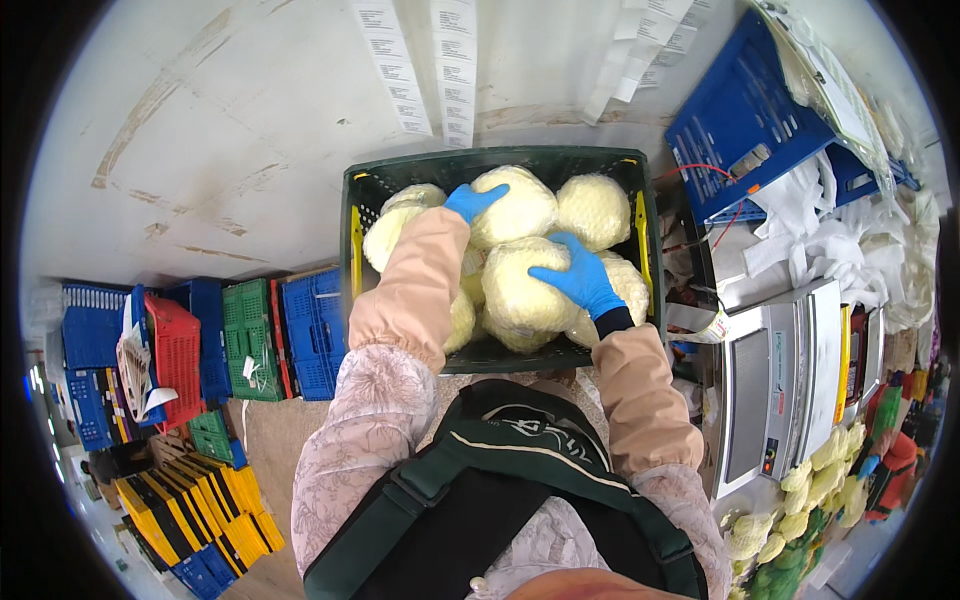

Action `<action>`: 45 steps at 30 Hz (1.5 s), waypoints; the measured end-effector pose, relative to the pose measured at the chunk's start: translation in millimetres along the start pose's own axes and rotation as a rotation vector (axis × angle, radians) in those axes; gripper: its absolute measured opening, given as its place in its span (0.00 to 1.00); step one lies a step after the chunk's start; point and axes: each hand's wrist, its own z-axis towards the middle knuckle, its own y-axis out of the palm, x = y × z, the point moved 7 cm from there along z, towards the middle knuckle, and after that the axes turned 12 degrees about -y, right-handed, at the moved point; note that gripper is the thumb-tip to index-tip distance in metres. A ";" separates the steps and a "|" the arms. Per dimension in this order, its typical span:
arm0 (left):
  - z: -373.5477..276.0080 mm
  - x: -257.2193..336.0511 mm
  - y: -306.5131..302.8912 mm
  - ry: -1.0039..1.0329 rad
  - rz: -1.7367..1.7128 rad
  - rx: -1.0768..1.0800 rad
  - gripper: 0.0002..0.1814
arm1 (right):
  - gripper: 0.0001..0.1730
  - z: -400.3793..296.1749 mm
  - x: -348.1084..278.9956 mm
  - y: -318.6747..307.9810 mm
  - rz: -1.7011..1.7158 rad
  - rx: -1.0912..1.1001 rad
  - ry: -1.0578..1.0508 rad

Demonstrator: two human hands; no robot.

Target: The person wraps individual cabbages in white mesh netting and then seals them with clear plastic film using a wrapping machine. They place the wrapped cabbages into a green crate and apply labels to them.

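Note:
A dark green plastic crate (495, 153) with yellow side handles stands before me. In it lie several pale yellow, round vegetables, like cabbages, wrapped in clear film and foam net. My left hand (474, 201), in a blue glove, rests on the left side of a wrapped head (517, 206) near the crate's far wall. On the right side of a nearer wrapped head (525, 285) lies my blue-gloved right hand (581, 276), thumb across its top. That head sits high on others. My left sleeve hides part of the heads at the left. Whether either hand bears weight, I cannot tell.
A white wall with paper strips (454, 67) rises behind the crate. At the right are a weighing machine (780, 382), a blue crate (742, 120) and white foam nets (802, 217). Stacked crates (251, 337) stand left, and a person in red (896, 465) is far right.

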 end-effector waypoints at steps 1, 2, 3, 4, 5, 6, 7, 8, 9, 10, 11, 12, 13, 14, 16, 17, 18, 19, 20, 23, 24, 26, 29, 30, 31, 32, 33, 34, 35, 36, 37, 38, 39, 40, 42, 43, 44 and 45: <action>1.3 -1.1 -0.7 0.025 -0.080 -0.001 0.59 | 0.46 -2.7 -0.5 0.6 -0.006 -0.045 0.024; 2.3 -3.8 -5.3 0.047 -0.162 0.000 0.59 | 0.44 -3.0 -0.8 -0.2 0.061 -0.030 0.030; -0.9 -7.5 -6.9 0.066 -0.241 0.000 0.59 | 0.44 -5.7 -6.2 -2.8 0.117 -0.001 -0.020; -14.0 -1.5 -8.5 0.063 -0.342 -0.048 0.56 | 0.44 -6.3 -10.2 -4.9 0.177 0.034 -0.070; -19.8 0.7 -10.0 0.101 -0.332 -0.032 0.53 | 0.44 -8.0 -12.3 -6.0 0.236 0.068 -0.121; -23.3 1.7 -14.7 0.141 -0.329 -0.010 0.50 | 0.42 -9.4 -12.4 -6.9 0.290 0.101 -0.160; -26.2 3.1 -19.9 0.180 -0.326 0.013 0.48 | 0.41 -11.7 -8.5 -9.1 0.396 0.138 -0.145; -26.1 2.7 -27.0 0.180 -0.452 -0.038 0.45 | 0.39 -14.3 -4.7 -12.3 0.502 0.175 -0.129; -28.7 2.3 -34.9 0.178 -0.583 -0.091 0.41 | 0.38 -18.4 -1.2 -16.9 0.604 0.209 -0.110; -42.4 10.0 -42.7 0.217 -0.593 -0.098 0.38 | 0.35 -21.3 5.0 -25.5 0.740 0.284 -0.078; -49.5 13.7 -52.2 0.295 -0.559 -0.082 0.37 | 0.33 -22.3 27.3 -26.7 0.897 0.364 -0.077; -58.2 12.6 -65.2 0.307 -0.600 -0.086 0.37 | 0.33 -23.8 52.7 -23.1 1.189 0.455 0.039; -66.2 10.9 -79.6 0.316 -0.636 -0.088 0.37 | 0.35 -22.1 60.3 -16.8 1.484 0.548 0.166; -75.5 7.9 -95.9 0.333 -0.760 -0.090 0.37 | 0.37 -19.6 61.9 -20.8 1.497 0.606 0.148; -98.2 -1.7 -127.0 0.386 -0.985 -0.106 0.36 | 0.39 -8.6 49.8 -30.4 1.573 0.660 0.093; -96.0 -13.4 -137.4 0.412 -1.036 -0.183 0.36 | 0.38 -1.4 50.1 -29.4 1.512 0.640 0.079; -109.7 -15.1 -140.3 0.352 -1.157 -0.210 0.36 | 0.37 6.1 50.9 -27.0 1.451 0.624 0.067; -124.6 -15.0 -143.5 0.294 -1.277 -0.237 0.36 | 0.35 15.8 51.1 -24.7 1.389 0.606 0.050; -118.3 -31.0 -147.2 0.267 -1.324 -0.253 0.37 | 0.35 28.0 53.5 -13.4 1.341 0.608 0.073; -145.7 -54.1 -151.3 0.201 -1.273 -0.113 0.38 | 0.34 53.3 39.8 22.2 0.920 0.713 0.292; -158.7 -57.4 -146.7 0.214 -1.258 -0.136 0.38 | 0.36 62.4 34.9 25.3 0.586 0.677 0.166; -180.1 -55.1 -131.1 0.213 -1.131 -0.173 0.38 | 0.44 81.3 46.2 53.2 0.007 0.685 -0.185; -211.2 -53.2 -94.1 0.153 -0.963 -0.142 0.39 | 0.47 111.6 59.7 48.9 -0.070 0.381 0.102; -213.1 -59.2 -78.3 0.090 -0.918 -0.125 0.38 | 0.47 111.2 43.1 35.8 -0.098 0.212 0.086; -217.2 -52.0 -61.6 0.144 -0.815 -0.129 0.37 | 0.45 110.5 53.1 26.7 -0.156 0.140 0.099; -217.1 -54.2 -45.5 0.137 -0.791 -0.143 0.37 | 0.43 105.1 45.7 14.4 -0.210 0.076 0.056; -215.6 -55.7 -31.0 0.130 -0.775 -0.153 0.36 | 0.42 100.4 29.0 -2.9 -0.266 0.006 0.006; -216.2 -52.9 -18.3 0.090 -0.769 -0.176 0.37 | 0.41 87.0 21.1 -23.6 -0.183 0.096 0.054; -215.4 -51.7 -6.5 0.045 -0.766 -0.198 0.38 | 0.39 68.6 17.5 -36.2 -0.100 0.181 0.104; -194.8 -72.8 10.4 0.028 -0.699 -0.170 0.39 | 0.38 53.3 14.1 -35.0 0.086 0.181 0.073; -188.7 -73.6 16.3 0.217 -0.493 0.014 0.40 | 0.37 38.9 9.8 -25.7 0.187 0.190 -0.001; -190.7 -61.4 19.5 0.353 -0.376 0.104 0.39 | 0.37 25.9 8.4 -12.5 0.094 0.138 -0.034; -196.8 -54.3 20.6 0.482 -0.250 0.192 0.38 | 0.37 12.7 10.1 3.5 0.003 0.087 -0.067; -204.4 -49.3 15.9 0.468 -0.167 0.200 0.37 | 0.37 5.7 -1.4 14.9 -0.272 0.067 -0.239; -221.5 -46.2 3.8 0.418 -0.018 0.222 0.35 | 0.36 4.5 -2.4 28.1 -0.325 0.001 -0.163; -222.4 -50.7 -9.9 0.377 0.032 0.259 0.32 | 0.36 1.6 -3.8 30.5 -0.355 -0.017 -0.108; -221.4 -60.0 -32.2 0.335 0.081 0.294 0.30 | 0.36 2.4 2.2 31.1 -0.310 0.072 -0.207; -222.1 -75.9 -51.9 0.286 0.130 0.325 0.27 | 0.36 3.0 -0.3 32.7 -0.329 0.021 -0.182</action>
